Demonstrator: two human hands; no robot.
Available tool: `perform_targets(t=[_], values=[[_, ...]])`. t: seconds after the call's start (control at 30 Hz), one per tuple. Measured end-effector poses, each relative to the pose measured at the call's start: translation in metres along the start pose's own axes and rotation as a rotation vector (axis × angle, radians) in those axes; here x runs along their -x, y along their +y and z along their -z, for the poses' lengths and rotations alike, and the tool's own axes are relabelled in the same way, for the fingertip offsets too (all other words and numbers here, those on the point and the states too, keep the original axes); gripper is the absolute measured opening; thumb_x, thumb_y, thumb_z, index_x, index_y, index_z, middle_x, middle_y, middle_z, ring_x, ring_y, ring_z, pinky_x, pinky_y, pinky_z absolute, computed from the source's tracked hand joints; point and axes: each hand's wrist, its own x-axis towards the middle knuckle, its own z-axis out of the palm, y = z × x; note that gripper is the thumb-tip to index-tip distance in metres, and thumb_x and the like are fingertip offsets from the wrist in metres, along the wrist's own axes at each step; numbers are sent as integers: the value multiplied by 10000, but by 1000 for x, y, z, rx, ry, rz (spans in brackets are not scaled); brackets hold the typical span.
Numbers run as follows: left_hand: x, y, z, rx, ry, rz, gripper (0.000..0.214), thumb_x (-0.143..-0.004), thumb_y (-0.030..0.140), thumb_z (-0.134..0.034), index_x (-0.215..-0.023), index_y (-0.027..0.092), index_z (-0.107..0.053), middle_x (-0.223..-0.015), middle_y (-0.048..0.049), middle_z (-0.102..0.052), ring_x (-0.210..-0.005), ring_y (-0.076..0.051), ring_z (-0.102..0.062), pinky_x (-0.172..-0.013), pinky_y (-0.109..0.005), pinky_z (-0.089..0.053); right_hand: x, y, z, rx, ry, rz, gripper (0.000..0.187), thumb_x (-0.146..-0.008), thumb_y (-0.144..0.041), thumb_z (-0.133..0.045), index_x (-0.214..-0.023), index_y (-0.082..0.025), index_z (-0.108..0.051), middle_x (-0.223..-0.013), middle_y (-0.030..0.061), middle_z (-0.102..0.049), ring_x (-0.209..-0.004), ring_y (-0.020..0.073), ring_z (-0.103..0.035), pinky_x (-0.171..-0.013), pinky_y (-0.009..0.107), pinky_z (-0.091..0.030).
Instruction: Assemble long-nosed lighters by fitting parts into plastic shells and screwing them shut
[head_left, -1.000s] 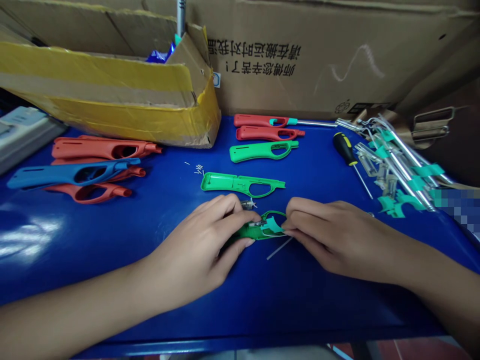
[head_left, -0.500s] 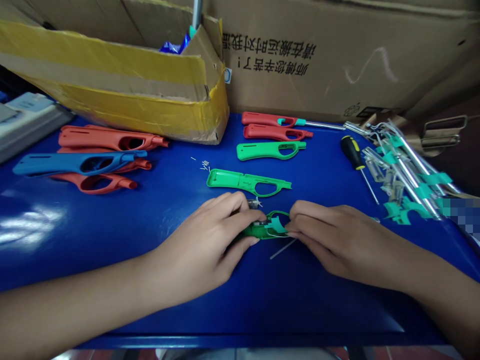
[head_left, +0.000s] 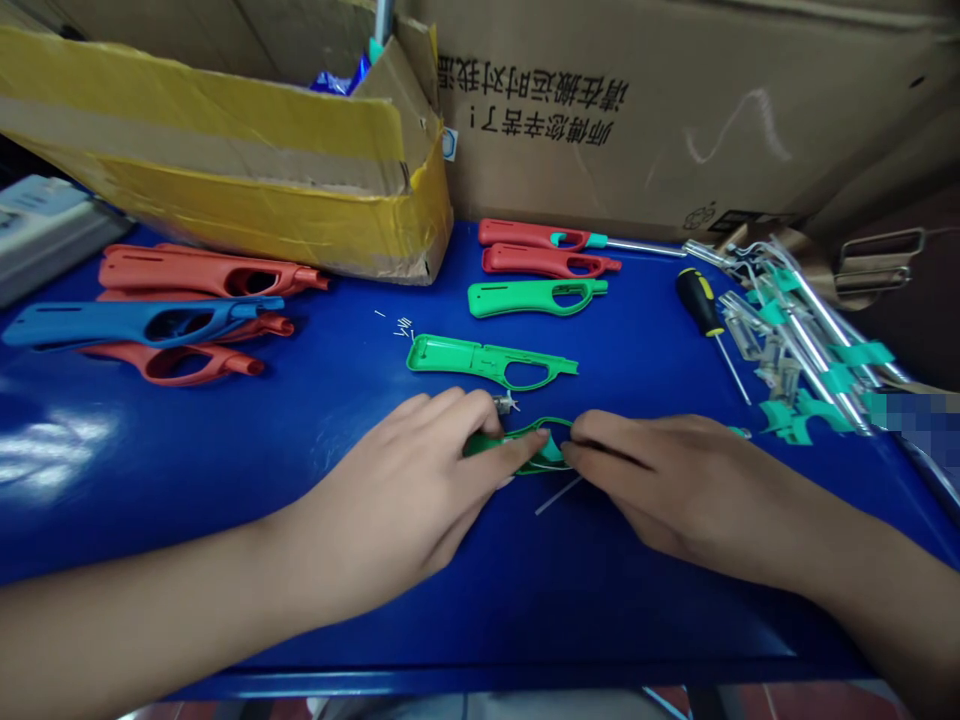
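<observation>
Between my hands lies a green lighter shell half point(head_left: 480, 444), open side up, with a teal trigger point(head_left: 553, 446) and a thin white wire in it. My left hand point(head_left: 431, 480) grips the shell, its index finger pressing on the parts near the trigger. At the shell's nozzle end my right hand point(head_left: 637, 475) is closed on it; its fingertips hide what they pinch. A thin clear tube point(head_left: 559, 494) sticks out below the right fingers. Just beyond my left knuckles is a small clear fuel tank point(head_left: 506, 403), partly hidden. Farther back lies the matching green shell half point(head_left: 491, 362).
Red shells point(head_left: 199, 272) and a blue shell point(head_left: 142, 322) lie at left. A green shell point(head_left: 536, 298) and a red lighter point(head_left: 536, 235) sit at the back. At right are a screwdriver point(head_left: 701, 302), metal tubes point(head_left: 814, 325) and teal triggers point(head_left: 799, 415). Cardboard boxes point(head_left: 300, 220) stand behind.
My left index finger has moved right, onto the parts by the teal trigger, covering more of it. My right hand stays at the nozzle end. The whole view has shifted slightly.
</observation>
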Motion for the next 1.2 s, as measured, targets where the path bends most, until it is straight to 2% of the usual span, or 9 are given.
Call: perform_targets(t=[0.23,0.33,0.47,0.63,0.73,0.87,1.0,1.1,1.2], values=[[3,6,2,-363,-16,-128,530,-964,58,-425,-1484,141,-477,-994,-103,-550,-929,-281,-518,-708,-385,-409,-1,-3,0,-31,43,-91,244,-1004,-146,-473,-1142,-154,-673,-1068,62,-697,-744,172,-678,-542,329,-388],[3,7,3,-381,-10,-129,527,-965,54,-425,-1483,135,-478,-995,-99,-553,-907,-272,-512,-716,-384,-414,-2,-2,-2,-111,44,-144,213,-1033,-222,-491,-1112,-184,-685,-1028,41,-688,-766,157,-668,-562,306,-397],[1,5,2,-361,-8,-115,533,-962,58,-450,-1485,158,-483,-1055,-111,-573,-925,-275,-511,-733,-380,-425,-7,0,-3,-413,61,-292,188,-1025,-217,-532,-928,-185,-690,-909,14,-656,-752,117,-618,-648,259,-434],[1,2,1,-324,-14,-100,557,-961,66,-470,-1504,189,-463,-1116,-115,-582,-959,-282,-498,-771,-382,-427,-13,2,-6,-602,143,-384,136,-971,-205,-638,-839,-184,-664,-811,-22,-618,-636,71,-523,-591,216,-397],[1,0,1,-346,1,-107,534,-972,89,-469,-1497,185,-470,-1113,-118,-587,-960,-286,-498,-768,-384,-418,-11,3,-7,-551,163,-368,87,-975,-223,-632,-896,-190,-650,-860,-16,-623,-670,79,-534,-610,221,-402],[0,-4,2,-349,13,-110,520,-970,107,-490,-1485,181,-486,-1126,-126,-583,-988,-296,-503,-777,-387,-419,-5,6,-2,-466,51,-191,131,-982,-305,-617,-1086,-224,-620,-1064,9,-629,-799,109,-601,-675,249,-432],[1,-8,3,-320,-18,-114,549,-964,100,-526,-1500,202,-470,-1141,-119,-586,-1007,-284,-501,-824,-390,-430,-2,6,0,-244,-31,-54,147,-1022,-239,-501,-1117,-231,-613,-1139,30,-625,-806,136,-612,-670,292,-418],[2,-10,3,-293,-38,-115,593,-947,71,-536,-1518,205,-446,-1153,-121,-583,-1009,-280,-492,-841,-393,-432,-2,6,-2,-182,-57,-48,182,-1040,-199,-434,-1094,-215,-606,-1134,42,-625,-767,134,-597,-640,290,-404],[2,-10,3,-281,-44,-112,592,-955,73,-528,-1524,204,-435,-1156,-123,-582,-1008,-279,-481,-838,-396,-433,-4,6,-2,-283,-17,-123,164,-1051,-230,-426,-1069,-211,-588,-1103,48,-616,-814,133,-600,-675,273,-431]])
